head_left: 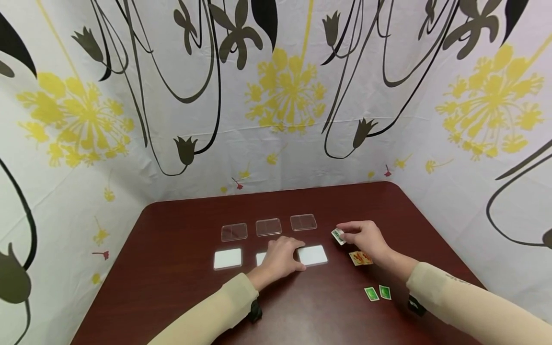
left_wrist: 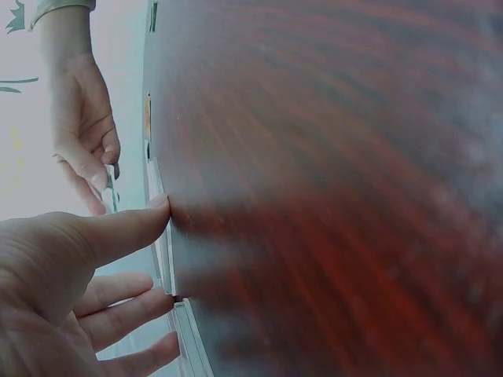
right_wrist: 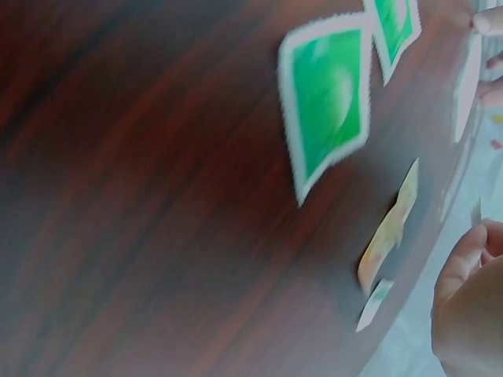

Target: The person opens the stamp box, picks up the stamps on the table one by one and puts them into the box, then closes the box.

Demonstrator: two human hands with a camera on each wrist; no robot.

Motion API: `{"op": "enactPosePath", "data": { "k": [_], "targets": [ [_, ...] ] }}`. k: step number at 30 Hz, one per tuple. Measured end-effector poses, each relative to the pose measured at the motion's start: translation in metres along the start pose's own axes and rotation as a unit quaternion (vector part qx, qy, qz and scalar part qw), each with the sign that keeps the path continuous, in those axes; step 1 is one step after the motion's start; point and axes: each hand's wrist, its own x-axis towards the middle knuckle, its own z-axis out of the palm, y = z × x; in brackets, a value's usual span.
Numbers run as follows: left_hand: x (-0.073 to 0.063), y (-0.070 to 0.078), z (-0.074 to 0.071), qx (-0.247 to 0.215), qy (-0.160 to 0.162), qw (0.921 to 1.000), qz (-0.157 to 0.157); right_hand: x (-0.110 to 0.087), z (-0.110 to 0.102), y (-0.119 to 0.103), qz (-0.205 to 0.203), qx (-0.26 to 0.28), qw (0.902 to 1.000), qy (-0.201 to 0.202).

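a small white-bordered rectangular piece of paper or card with a green pattern [head_left: 338,236] is right of centre, low in the head view, tilted. the person's right hand [head_left: 365,237] pinches it between thumb and fingertips, the fingers narrow.

just below that hand is an orange and yellow rectangular piece [head_left: 360,258]; the right wrist view shows a small pale piece with green on it [right_wrist: 375,305] close beside it. farther down, at the lower right of the head view, two small bright green pieces with white borders [head_left: 372,293] lie near each other.

the person's left hand [head_left: 280,257] is at lower centre, thumb and forefinger set wide about the left end of a flat white rectangular case [head_left: 313,255], the thumb at its lower edge. a second white case [head_left: 260,259] is partly hidden behind that hand, and a third white case [head_left: 227,258] is to its left.

above these, three clear plastic rectangular trays [head_left: 268,227] form a row. all rest on a dark red-brown wooden table [head_left: 172,287]. a white cloth with yellow and grey flowers [head_left: 280,163] hangs behind, filling the upper frame.
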Motion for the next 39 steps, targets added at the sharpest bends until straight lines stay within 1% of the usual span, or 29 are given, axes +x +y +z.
{"op": "enactPosePath", "data": {
  "k": [1,5,11,13,15,16,20,23,27,33,36,39],
  "targets": [
    [0.000,0.000,0.000,-0.001,0.002,1.0000,0.000,-0.001,0.003,-0.003,0.010,0.016,0.9998,0.001],
    [0.000,0.001,0.000,-0.001,0.007,1.0000,0.000,-0.007,0.012,-0.012,0.026,0.054,0.9982,-0.002],
    [0.000,0.002,0.001,0.003,0.008,1.0000,-0.002,-0.010,0.022,-0.019,0.027,0.108,0.9938,-0.001],
    [-0.001,0.003,0.001,0.000,0.008,1.0000,-0.003,-0.011,0.026,-0.020,0.026,0.118,0.9927,0.001],
    [-0.001,0.003,0.001,-0.002,0.008,0.9999,-0.007,-0.012,0.030,-0.020,0.027,0.117,0.9928,0.009],
    [-0.001,0.003,0.002,-0.001,0.007,0.9999,-0.008,-0.012,0.032,-0.019,0.028,0.108,0.9937,0.016],
    [0.000,0.003,0.003,0.008,0.004,0.9999,-0.009,-0.013,0.038,-0.019,0.034,0.036,0.9977,0.047],
    [0.000,0.004,0.002,0.018,-0.001,0.9998,-0.008,-0.014,0.042,-0.021,0.041,0.007,0.9974,0.059],
    [0.000,0.005,0.000,0.023,-0.006,0.9997,-0.008,-0.015,0.048,-0.022,0.050,0.028,0.9969,0.054],
    [-0.001,0.004,-0.002,0.025,-0.010,0.9996,-0.005,-0.014,0.057,-0.021,0.043,0.061,0.9969,0.025],
    [0.000,0.004,-0.001,0.024,-0.011,0.9996,-0.005,-0.013,0.060,-0.021,0.043,0.062,0.9971,0.014],
    [0.001,0.004,0.000,0.022,-0.010,0.9997,-0.005,-0.012,0.062,-0.021,0.035,0.042,0.9985,0.008]
  ]
}}
